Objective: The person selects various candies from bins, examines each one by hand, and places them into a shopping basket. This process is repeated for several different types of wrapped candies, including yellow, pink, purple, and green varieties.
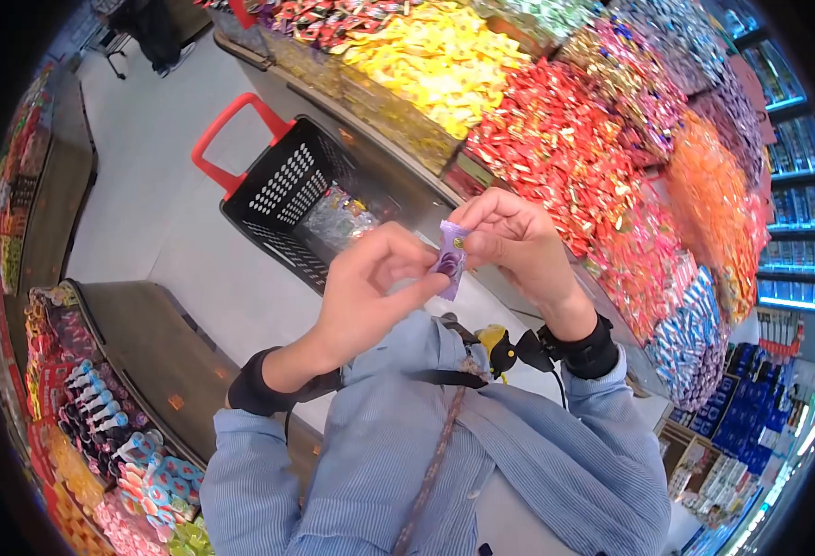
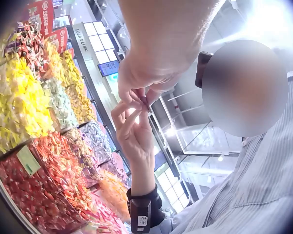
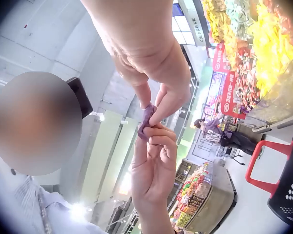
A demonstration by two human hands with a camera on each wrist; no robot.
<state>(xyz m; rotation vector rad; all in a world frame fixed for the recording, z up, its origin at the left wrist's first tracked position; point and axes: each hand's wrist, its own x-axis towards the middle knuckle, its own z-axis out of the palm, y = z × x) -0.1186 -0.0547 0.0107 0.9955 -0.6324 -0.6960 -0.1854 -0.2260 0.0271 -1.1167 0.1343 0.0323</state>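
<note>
In the head view both hands hold one small purple wrapped candy [image 1: 451,260] in front of the chest. My left hand [image 1: 368,289] pinches its lower part between thumb and fingers. The upper end is gripped by the thumb and fingers of my right hand [image 1: 520,248]. Seen from the right wrist, the purple wrapper [image 3: 146,119] stretches between the two sets of fingertips, with the right hand [image 3: 158,73] above and the left hand [image 3: 154,170] below. In the left wrist view the fingers mostly hide the candy.
A black shopping basket [image 1: 264,218] with a red handle [image 1: 206,148] stands on the floor, holding clear plastic bags [image 1: 338,218]. Bins of yellow candies [image 1: 435,65] and red candies [image 1: 556,139] line the counter ahead and right. Another candy display [image 1: 93,398] is at left. A person [image 3: 234,141] stands farther off.
</note>
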